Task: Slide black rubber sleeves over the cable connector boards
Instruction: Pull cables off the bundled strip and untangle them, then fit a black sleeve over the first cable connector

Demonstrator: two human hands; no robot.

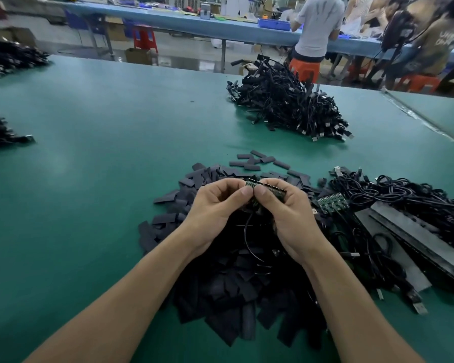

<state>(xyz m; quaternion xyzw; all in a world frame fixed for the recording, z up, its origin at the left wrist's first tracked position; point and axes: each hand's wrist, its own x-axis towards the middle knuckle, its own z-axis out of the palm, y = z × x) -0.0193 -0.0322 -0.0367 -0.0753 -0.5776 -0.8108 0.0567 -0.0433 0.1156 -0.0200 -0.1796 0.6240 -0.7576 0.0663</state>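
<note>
Both hands meet above a heap of flat black rubber sleeves (220,284) on the green table (102,166). My left hand (218,205) and my right hand (286,213) each pinch one end of a green strip of connector boards (252,183), thumbs touching at its middle. A thin black cable (247,239) hangs from the strip between my wrists. Another strip of green boards (332,203) lies just right of my right hand, joined to a tangle of black cables (404,197).
A pile of sleeved cables (288,103) sits at the far middle. Long grey bars (417,237) lie at the right. More black piles (0,129) sit at the left edge. People stand at a blue bench (194,19) beyond the table.
</note>
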